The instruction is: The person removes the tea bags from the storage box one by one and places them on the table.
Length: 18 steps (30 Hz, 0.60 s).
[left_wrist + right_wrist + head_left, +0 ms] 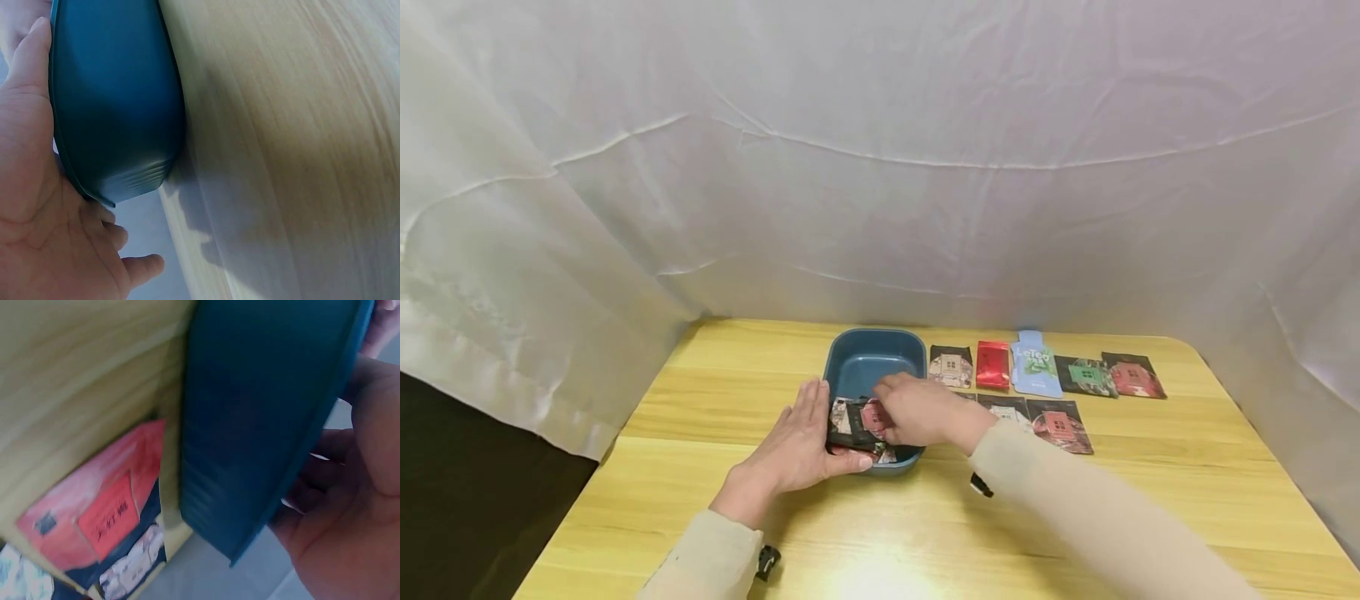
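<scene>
A dark blue plastic bin (857,367) stands on the table, with several tea packets in its near half. My left hand (793,442) rests along the bin's left rim, fingers straight, its thumb over the near edge. In the left wrist view that palm (56,231) lies against the rim. My right hand (921,408) reaches over the right rim and pinches a black tea packet (874,418) with a red label, on top of the others. The right wrist view shows its palm (350,531) outside the bin wall (256,425); the packet is hidden there.
Right of the bin lie two rows of packets: a back row with a red packet (993,365), a light-blue packet (1036,367) and a green-labelled packet (1087,377), and a front row with a red-labelled packet (1061,426). A pale curtain (925,208) hangs behind the wooden table (700,400).
</scene>
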Available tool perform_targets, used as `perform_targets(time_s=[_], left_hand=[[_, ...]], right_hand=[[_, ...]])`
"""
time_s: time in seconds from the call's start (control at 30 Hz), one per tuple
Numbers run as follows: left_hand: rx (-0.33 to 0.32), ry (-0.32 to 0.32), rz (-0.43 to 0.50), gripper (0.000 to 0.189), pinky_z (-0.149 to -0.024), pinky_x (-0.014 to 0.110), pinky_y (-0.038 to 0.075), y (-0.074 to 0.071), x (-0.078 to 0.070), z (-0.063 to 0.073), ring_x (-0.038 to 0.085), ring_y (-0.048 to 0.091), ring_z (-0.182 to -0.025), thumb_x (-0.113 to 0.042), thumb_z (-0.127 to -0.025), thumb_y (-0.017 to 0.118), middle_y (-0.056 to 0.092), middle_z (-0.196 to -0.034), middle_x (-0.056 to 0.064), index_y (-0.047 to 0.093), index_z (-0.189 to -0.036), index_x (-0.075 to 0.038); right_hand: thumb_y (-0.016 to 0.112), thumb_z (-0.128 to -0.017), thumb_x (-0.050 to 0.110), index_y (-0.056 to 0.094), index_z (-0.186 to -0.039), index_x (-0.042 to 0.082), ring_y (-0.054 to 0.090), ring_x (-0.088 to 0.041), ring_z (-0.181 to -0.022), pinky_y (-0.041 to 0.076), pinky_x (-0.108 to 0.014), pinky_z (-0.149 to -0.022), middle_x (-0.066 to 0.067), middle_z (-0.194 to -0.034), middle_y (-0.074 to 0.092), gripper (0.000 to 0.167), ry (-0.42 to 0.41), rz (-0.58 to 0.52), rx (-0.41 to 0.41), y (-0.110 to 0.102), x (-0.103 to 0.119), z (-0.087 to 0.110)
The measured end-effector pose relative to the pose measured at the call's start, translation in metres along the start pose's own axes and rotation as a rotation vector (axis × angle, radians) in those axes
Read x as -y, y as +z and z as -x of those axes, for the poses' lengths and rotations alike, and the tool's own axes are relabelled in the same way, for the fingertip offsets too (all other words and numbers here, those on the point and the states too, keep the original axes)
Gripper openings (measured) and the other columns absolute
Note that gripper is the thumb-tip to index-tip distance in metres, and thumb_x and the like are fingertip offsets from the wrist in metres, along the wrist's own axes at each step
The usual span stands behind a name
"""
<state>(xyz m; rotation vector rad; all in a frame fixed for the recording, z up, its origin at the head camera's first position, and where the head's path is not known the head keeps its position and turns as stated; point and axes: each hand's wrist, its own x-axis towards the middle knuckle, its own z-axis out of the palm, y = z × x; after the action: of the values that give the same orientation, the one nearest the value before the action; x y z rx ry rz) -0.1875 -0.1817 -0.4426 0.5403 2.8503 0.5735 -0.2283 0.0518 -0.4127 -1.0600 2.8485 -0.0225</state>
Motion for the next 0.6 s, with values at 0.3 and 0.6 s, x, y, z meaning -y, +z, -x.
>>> perform_targets(time_s=[0.3, 0.6], left_hand=[[-0.007, 0.009, -0.048, 0.138, -0.130, 0.062, 0.019, -0.002, -0.001, -0.002, 0.037, 0.003, -0.164, -0.089, -0.081, 0.061, 0.002, -0.175, 0.025, 0.009, -0.167, 0.005], [0.011, 0.025, -0.166, 0.138, -0.132, 0.060, 0.009, -0.007, -0.004, -0.003, 0.040, 0.005, -0.164, -0.093, -0.081, 0.053, 0.006, -0.174, 0.027, 0.010, -0.166, 0.007]], right_hand=[[0.084, -0.088, 0.038, 0.058, -0.143, 0.008, 0.062, -0.027, -0.128, 0.051, -0.045, -0.113, -0.009, -0.139, 0.065, 0.069, 0.058, -0.041, 0.080, 0.009, 0.004, -0.008], [0.086, -0.085, 0.027, 0.062, -0.120, 0.013, 0.067, -0.022, -0.102, 0.058, -0.041, -0.094, 0.000, -0.106, 0.068, 0.044, 0.068, -0.057, 0.074, 0.013, 0.002, -0.012]])
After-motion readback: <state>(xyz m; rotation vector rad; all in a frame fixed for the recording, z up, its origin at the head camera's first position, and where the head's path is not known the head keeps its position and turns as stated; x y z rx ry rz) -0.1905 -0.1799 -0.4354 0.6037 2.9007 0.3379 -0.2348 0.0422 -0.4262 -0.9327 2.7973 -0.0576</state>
